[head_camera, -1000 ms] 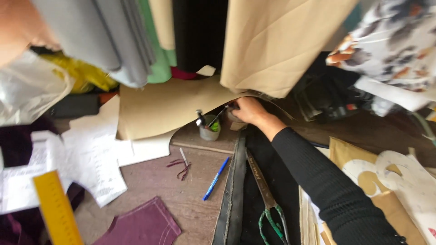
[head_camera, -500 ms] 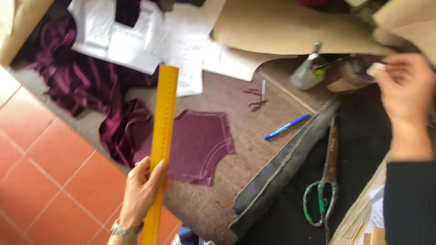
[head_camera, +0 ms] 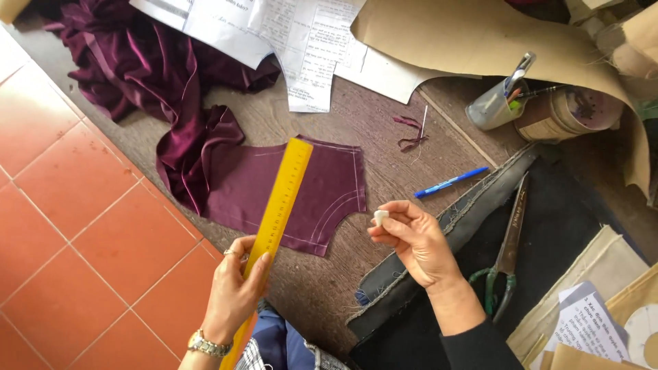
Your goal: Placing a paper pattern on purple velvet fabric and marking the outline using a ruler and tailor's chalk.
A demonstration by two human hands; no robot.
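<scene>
Left hand fingers grip the yellow ruler; right hand fingers pinch white chalk.

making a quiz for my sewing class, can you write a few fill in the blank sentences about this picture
1. The left hand holds a yellow ____.
2. The right hand pinches a small white piece of ____ between its fingertips.
3. The blue pen lies between the purple fabric piece and the ____ with green handles.
4. Left of the table, the floor is laid with orange ____.

Missing words: ruler; chalk; scissors; tiles
</scene>
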